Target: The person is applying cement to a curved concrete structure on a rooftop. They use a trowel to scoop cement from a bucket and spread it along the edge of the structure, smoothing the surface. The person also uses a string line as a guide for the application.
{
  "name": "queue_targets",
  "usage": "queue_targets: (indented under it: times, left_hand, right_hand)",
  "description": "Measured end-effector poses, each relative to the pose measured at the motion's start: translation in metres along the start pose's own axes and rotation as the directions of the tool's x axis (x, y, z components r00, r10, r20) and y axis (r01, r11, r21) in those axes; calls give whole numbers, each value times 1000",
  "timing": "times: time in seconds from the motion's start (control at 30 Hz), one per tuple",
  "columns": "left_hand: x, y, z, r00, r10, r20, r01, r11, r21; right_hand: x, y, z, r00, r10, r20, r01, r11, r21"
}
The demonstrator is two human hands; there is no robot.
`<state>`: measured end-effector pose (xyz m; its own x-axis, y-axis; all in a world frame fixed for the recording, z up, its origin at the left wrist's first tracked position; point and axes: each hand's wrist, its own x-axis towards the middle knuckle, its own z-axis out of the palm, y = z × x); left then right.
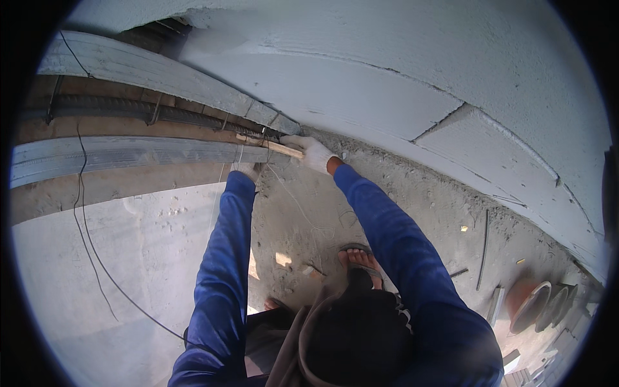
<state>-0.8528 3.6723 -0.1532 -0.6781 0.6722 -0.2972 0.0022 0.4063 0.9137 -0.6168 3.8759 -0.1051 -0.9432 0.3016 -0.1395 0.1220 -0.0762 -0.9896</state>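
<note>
My right hand [313,155], in a white glove, is at the end of a long steel formwork trough. Its fingers are closed about the end of a thin wooden strip [278,148], which lies across the trough's end. My left hand [249,169], also gloved, is just below the near metal channel [135,152]; its fingers are mostly hidden. Between this channel and the far pale beam [155,71] runs a ribbed reinforcing bar [129,108] with wire ties. Thin white string [293,197] hangs down near my hands.
A pale block wall [361,97] rises on the far right side. Dark wires [97,255] dangle over the light panel at left. On the dusty ground [412,213] are my sandalled feet [361,259], a thin rod [483,250] and several bowl-shaped pans [530,306].
</note>
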Motion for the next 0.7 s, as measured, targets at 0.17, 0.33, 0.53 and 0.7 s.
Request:
queue_targets:
  times: [0.17,0.33,0.53,0.7]
  left_hand:
    - [8,-35,-21,964,233,126,-265,877,402]
    - [9,8,15,951,207,231,-310,615,725]
    - [-23,22,20,952,133,276,-302,248,921]
    - [-5,-10,-16,960,278,35,-225,691,687]
  right_hand:
    - [-2,11,-10,986,-113,123,114,993,-3]
    - [0,47,-29,991,-82,101,90,993,-82]
    - [-20,29,-11,990,-78,113,107,955,-277]
    - [-23,30,28,995,96,40,-100,782,615]
